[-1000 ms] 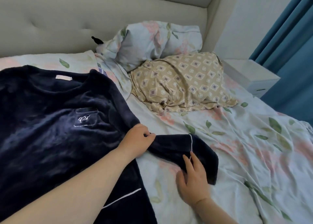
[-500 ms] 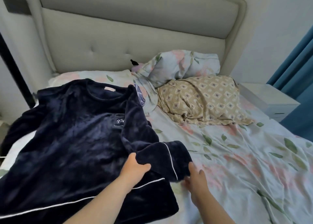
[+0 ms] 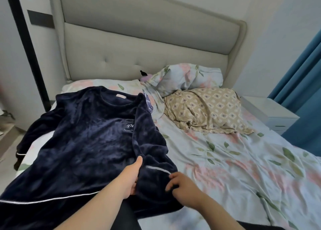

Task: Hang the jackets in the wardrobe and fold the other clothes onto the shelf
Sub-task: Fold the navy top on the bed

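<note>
Half a second ago the sleeve (image 3: 147, 143) of the long-sleeved navy plush top (image 3: 83, 143) bulged out past the garment's edge towards 3 o'clock. A second ago it stretched across the bare sheet. Now it is doubled back over the top's front, with its white-piped cuff (image 3: 156, 170) lying close to the hem, and more of the headboard shows than before. The left hand (image 3: 132, 176) grips the sleeve fold, with the thumb raised along the crease and the fingers tucked out of sight beneath the fabric. The right hand (image 3: 182, 184), just beside it at 3 o'clock, has its fingers curled tightly onto the cuff's edge beside the piping. The top lies spread face up over the 9 o'clock half of the bed, neckline towards 12, with its other sleeve trailing off the mattress edge. Thin white piping crosses the deep, velvety pile near the hem. The wrinkled pale floral bedsheet (image 3: 243, 169), printed with green leaves and pink blooms, covers the mattress. At 12 o'clock stands the tall grey upholstered headboard (image 3: 139, 44), padded and button-tufted. Against it, at 1 o'clock, leans a matching floral pillow (image 3: 187, 77), and a crumpled beige diamond-patterned pillow (image 3: 205, 108) sits touching its front. A boxy white bedside cabinet (image 3: 267, 113) stands at 2 o'clock, beside pleated teal curtains (image 3: 304, 73).
</note>
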{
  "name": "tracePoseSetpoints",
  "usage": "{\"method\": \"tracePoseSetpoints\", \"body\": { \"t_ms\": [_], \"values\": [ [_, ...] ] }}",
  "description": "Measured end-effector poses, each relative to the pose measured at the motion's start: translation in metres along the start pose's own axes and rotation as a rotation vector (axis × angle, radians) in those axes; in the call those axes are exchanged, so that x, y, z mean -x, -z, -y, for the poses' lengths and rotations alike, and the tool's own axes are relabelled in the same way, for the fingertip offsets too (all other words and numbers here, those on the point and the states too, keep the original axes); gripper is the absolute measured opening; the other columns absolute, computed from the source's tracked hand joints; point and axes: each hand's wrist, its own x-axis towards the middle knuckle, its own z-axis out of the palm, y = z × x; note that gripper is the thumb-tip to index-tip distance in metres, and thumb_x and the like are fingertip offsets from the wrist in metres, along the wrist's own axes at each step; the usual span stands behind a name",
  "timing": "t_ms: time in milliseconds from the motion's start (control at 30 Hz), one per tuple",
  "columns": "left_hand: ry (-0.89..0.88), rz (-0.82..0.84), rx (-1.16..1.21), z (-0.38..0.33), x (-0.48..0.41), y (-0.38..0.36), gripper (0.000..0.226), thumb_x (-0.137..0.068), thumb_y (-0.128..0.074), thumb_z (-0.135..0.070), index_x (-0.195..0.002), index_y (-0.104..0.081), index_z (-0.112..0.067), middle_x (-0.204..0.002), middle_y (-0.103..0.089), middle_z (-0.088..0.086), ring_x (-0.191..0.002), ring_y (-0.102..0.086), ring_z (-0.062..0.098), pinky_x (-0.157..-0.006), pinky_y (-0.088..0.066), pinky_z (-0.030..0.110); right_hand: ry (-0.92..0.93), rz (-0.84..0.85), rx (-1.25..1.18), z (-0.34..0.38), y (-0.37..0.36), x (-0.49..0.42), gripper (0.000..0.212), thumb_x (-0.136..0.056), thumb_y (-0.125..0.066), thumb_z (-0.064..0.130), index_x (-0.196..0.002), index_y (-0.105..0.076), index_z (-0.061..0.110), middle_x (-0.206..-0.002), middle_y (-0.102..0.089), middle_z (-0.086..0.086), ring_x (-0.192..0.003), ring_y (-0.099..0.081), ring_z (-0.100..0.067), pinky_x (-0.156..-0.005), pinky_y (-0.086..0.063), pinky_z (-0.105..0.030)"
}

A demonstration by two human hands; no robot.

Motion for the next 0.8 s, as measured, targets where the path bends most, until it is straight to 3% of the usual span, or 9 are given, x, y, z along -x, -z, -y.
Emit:
{"method": "tracePoseSetpoints", "body": {
  "t_ms": [67,133,233,300,400,467,600,700,800],
  "values": [
    [0.043,0.034,-0.118,0.009,0.003,-0.002,0.048,-0.085,-0.066,-0.058,-0.107,-0.061,-0.015,-0.099,-0.073,0.015,-0.084,-0.074,0.033,-0.074,-0.06,0.044,-0.004,-0.015,0.046,-0.013,-0.021,0.009,0.034,-0.071,-0.047,-0.003,-0.073,-0.074,0.016,-0.1,-0.052,0.016,-0.099,-0.054,-0.004,-0.082,-0.039,-0.005],
    [0.043,-0.003,-0.289,0.012,0.003,-0.006,0.039,-0.086,-0.071,-0.033,-0.115,-0.057,-0.01,-0.112,-0.069,0.017,-0.096,-0.07,0.036,-0.088,-0.056,0.051,-0.07,-0.232,-0.124,-0.023,-0.036,0.012,0.018,-0.071,-0.051,0.0,-0.072,-0.068,0.004,-0.079,-0.057,0.004,-0.074,-0.055,-0.006,-0.072,-0.047,-0.021],
    [0.073,-0.021,-0.46,0.011,0.007,-0.012,0.03,-0.088,-0.066,-0.015,-0.115,-0.057,-0.006,-0.116,-0.065,0.018,-0.1,-0.067,0.036,-0.089,-0.056,0.052,-0.357,-0.486,-0.475,-0.022,-0.037,0.009,0.013,-0.083,-0.065,0.021,-0.085,-0.056,0.013,-0.086,-0.06,-0.003,-0.072,-0.057,-0.014,-0.063,-0.045,-0.027],
    [0.08,-0.034,-0.534,0.013,0.007,-0.015,0.024,-0.089,-0.064,-0.01,-0.112,-0.058,-0.004,-0.112,-0.065,0.019,-0.088,-0.069,0.031,-0.08,-0.059,0.049,-0.468,-0.377,-0.607,-0.023,-0.032,0.004,0.026,-0.087,-0.067,0.035,-0.084,-0.053,0.014,-0.082,-0.058,-0.004,-0.069,-0.057,-0.02,-0.06,-0.045,-0.029],
    [0.083,-0.082,-0.596,0.017,0.004,-0.018,0.006,-0.091,-0.061,-0.005,-0.095,-0.058,-0.002,-0.082,-0.059,0.014,-0.061,-0.057,0.021,-0.065,-0.059,0.038,-0.494,-0.233,-0.678,-0.024,-0.026,-0.007,0.025,-0.087,-0.069,0.024,-0.094,-0.069,0.0,-0.086,-0.075,-0.014,-0.079,-0.073,-0.03,-0.071,-0.062,-0.038],
    [0.036,-0.161,-0.629,0.013,0.004,-0.018,0.005,-0.088,-0.062,-0.002,-0.093,-0.06,-0.003,-0.081,-0.059,0.012,-0.066,-0.057,0.022,-0.061,-0.055,0.033,-0.423,-0.28,-0.623,-0.024,-0.024,-0.013,0.011,-0.086,-0.066,0.012,-0.095,-0.071,0.007,-0.087,-0.076,-0.012,-0.081,-0.074,-0.028,-0.069,-0.061,-0.035],
    [0.17,-0.127,-0.95,0.007,0.007,-0.022,0.037,-0.089,-0.065,-0.012,-0.123,-0.058,0.001,-0.116,-0.064,0.021,-0.102,-0.067,0.034,-0.087,-0.058,0.036,-0.334,-0.194,-0.471,-0.02,-0.018,-0.022,0.01,-0.07,-0.051,0.004,-0.075,-0.058,0.007,-0.063,-0.058,-0.001,-0.052,-0.052,-0.014,-0.051,-0.041,-0.027],
    [0.216,-0.126,-1.002,0.011,0.001,-0.025,0.049,-0.079,-0.063,-0.018,-0.124,-0.057,-0.002,-0.09,-0.063,0.013,-0.094,-0.069,0.03,-0.081,-0.058,0.032,-0.422,-0.095,-0.586,-0.019,-0.005,-0.034,0.016,-0.066,-0.052,0.017,-0.068,-0.036,0.017,-0.06,-0.04,0.001,-0.049,-0.036,-0.015,-0.049,-0.03,-0.026],
    [0.13,-0.254,-0.871,0.012,-0.006,-0.024,0.049,-0.069,-0.046,-0.037,-0.112,-0.061,-0.017,-0.097,-0.063,0.001,-0.091,-0.061,0.021,-0.082,-0.05,0.031,-0.403,-0.133,-0.671,-0.023,0.008,-0.069,0.021,-0.086,-0.053,0.028,-0.073,-0.047,0.013,-0.06,-0.046,-0.001,-0.049,-0.041,-0.015,-0.052,-0.036,-0.027]
  ]
}}
